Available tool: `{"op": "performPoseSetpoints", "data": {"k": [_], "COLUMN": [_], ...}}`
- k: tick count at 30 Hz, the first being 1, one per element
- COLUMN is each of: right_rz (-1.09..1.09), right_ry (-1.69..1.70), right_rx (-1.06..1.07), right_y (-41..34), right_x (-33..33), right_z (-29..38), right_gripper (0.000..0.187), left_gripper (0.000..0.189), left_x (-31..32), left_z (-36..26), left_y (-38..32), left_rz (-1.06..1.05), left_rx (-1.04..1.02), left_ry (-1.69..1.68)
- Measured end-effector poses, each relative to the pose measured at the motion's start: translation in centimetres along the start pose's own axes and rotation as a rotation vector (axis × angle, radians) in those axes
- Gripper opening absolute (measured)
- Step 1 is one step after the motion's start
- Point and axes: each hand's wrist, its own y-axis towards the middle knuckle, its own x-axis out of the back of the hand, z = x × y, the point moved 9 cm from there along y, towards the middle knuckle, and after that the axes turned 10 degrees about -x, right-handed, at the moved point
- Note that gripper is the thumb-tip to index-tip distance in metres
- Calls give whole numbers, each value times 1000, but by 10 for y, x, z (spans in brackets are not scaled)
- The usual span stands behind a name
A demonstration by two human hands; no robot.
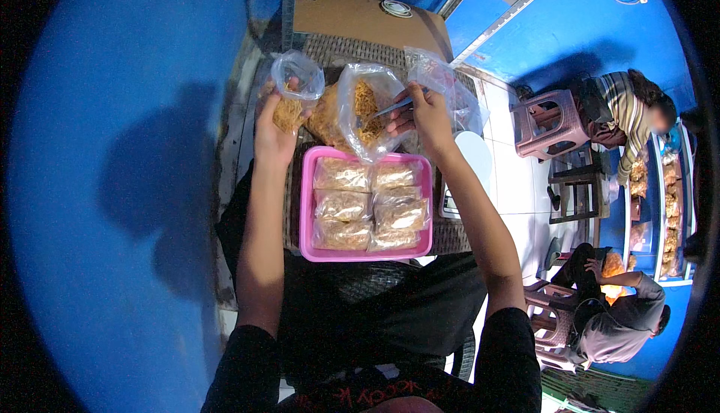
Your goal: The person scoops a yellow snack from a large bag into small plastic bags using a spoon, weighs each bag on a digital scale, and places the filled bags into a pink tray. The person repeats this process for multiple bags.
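My left hand [278, 126] holds a small clear plastic bag [298, 75] partly filled with golden shredded snack; its mouth stands wide. My right hand [422, 118] grips a thin bluish utensil [392, 107], perhaps tongs or a spoon, whose end reaches into a large open plastic bag [344, 118] of the same shreds [367, 104]. Just below the large bag, a pink plastic tray [305, 205] holds several filled clear packets [342, 205] in two columns. Under my right forearm, a white scale [469, 160] is partly hidden. More clear plastic bags [441, 78] lie beyond my right hand.
A dark woven table [332, 45] bears these things. Blue wall [140, 132] rises on the left; metal shelf posts [509, 14] stand ahead. At right, two people [630, 98] [616, 323] are near plastic stools [548, 123] and shelves of packed snacks [672, 205].
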Motion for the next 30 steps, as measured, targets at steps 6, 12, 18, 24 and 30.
{"op": "performPoseSetpoints", "data": {"k": [6,12,18,24,30], "right_rz": [70,-51,-150,-32,55], "right_ry": [213,185,211,184,-217], "right_rx": [-89,-62,109,261,543], "right_y": [0,6,-5,-26,-49], "right_x": [0,32,63,19,-59], "right_z": [-12,-10,24,79,106], "right_gripper": [40,39,42,43,33], "left_gripper": [37,37,34,34,32], "left_x": [0,5,1,-4,6], "left_z": [1,5,10,10,22], "left_y": [0,-1,0,2,5], "left_rz": [36,-5,4,37,-13], "left_rx": [-1,11,37,16,77], "left_ry": [-29,4,118,121,71]}}
